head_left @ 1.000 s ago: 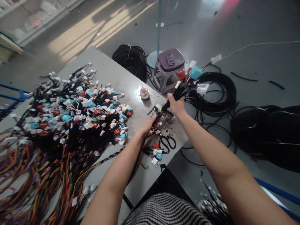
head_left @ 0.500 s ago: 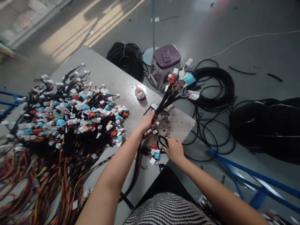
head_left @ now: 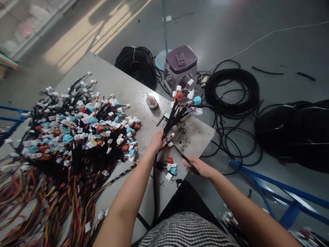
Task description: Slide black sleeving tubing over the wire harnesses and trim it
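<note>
My left hand is closed round a black-sleeved wire harness, whose branches fan out up and to the right and end in white, red and blue connectors. Scissors with black handles are in my right hand, their blades pointing up and left towards small white connectors just below the harness. Part of the grip is hidden by my fingers. Between my forearms, another cluster of red, white and blue connectors lies on the table. A metal fixture is partly covered by the harness.
A large heap of harnesses covers the left of the grey table. A bottle with a pointed nozzle stands near the back edge. Beyond are a purple-topped stool and coiled black tubing. Blue metal framing is at right.
My left hand has drawn the harness down and to the left, lowering its connector ends. My right hand has shifted slightly right and down with the scissors, which have turned.
</note>
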Demonstrator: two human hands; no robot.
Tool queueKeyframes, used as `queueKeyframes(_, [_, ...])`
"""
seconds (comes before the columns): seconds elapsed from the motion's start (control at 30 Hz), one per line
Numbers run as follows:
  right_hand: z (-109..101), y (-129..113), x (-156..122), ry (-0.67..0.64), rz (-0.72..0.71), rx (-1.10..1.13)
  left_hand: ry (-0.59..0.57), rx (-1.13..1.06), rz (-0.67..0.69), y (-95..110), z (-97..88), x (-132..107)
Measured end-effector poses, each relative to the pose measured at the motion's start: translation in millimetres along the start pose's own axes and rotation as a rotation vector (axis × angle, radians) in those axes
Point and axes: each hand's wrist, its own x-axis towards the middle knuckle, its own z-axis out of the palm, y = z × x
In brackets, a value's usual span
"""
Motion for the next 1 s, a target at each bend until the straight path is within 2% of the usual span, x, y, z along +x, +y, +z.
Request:
queueKeyframes(0.07, [-3,-8,9,-0.111,-0.002,0.234,-0.029,-0.118,-0.041,-6,-2.3,-2])
queueKeyframes(0.13, [-5,-17,19,-0.120,0.008,0.308,-0.074,-0.255,-0.070,-13,-5.2,-5])
queueKeyframes(0.33, [-8,-53,44,-0.136,-0.031,0.267,-0.142,-0.391,-0.029,-19,-9.4,-6])
queueKeyframes(0.43, [-11,-71,55,-0.131,-0.003,0.188,-0.156,-0.386,-0.003,-19,-8.4,-5])
queueKeyframes(0.53, [-12,-80,60,-0.097,0.038,0.170,-0.123,-0.342,0.002,-19,-6.5,-5])
queueKeyframes(0.63, [-12,-71,51,-0.032,0.065,0.159,-0.078,-0.309,-0.009,-13,-5.1,-10])
queueKeyframes(0.7, [-12,-55,39,0.000,0.083,0.058,-0.110,-0.311,-0.004,-4,-5.8,-19])
queueKeyframes(0.8, [-14,-26,19,0.053,0.114,-0.352,-0.259,-0.324,0.042,12,-9.3,-37])
queueKeyframes(0.87, [-15,-15,5,0.123,0.135,-0.649,-0.314,-0.302,0.097,22,-10.2,-51])
queueKeyframes(0.93, [-15,-14,-8,0.273,0.040,-0.725,-0.323,-0.245,0.151,31,-6.5,-67])
queueKeyframes(1.0, [-9,-23,-21,0.397,-0.218,-0.514,-0.384,-0.187,0.178,38,2.7,-82])
